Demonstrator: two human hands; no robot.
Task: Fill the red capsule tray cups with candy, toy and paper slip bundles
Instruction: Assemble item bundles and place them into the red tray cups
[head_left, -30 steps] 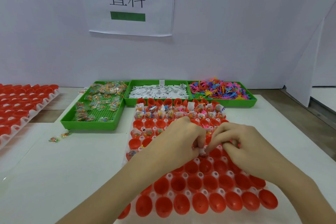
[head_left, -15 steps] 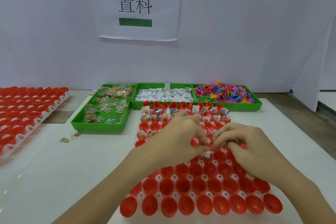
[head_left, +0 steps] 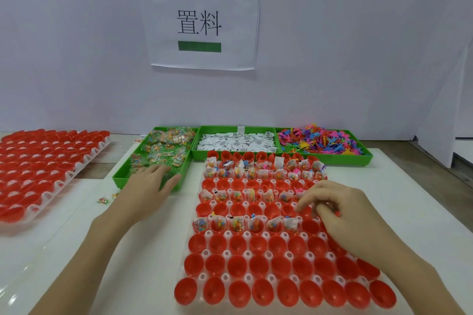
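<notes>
Our left hand lies flat-fingered in the candy tray; our right hand curls over the capsule tray, grip unclear. A careless reach could skip cups.

Glossy red plastic cups (smooth), green plastic bins, matt paper sign.

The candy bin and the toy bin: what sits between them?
In the head view, a green bin of white paper slips sits between the candy bin and the toy bin.
</notes>
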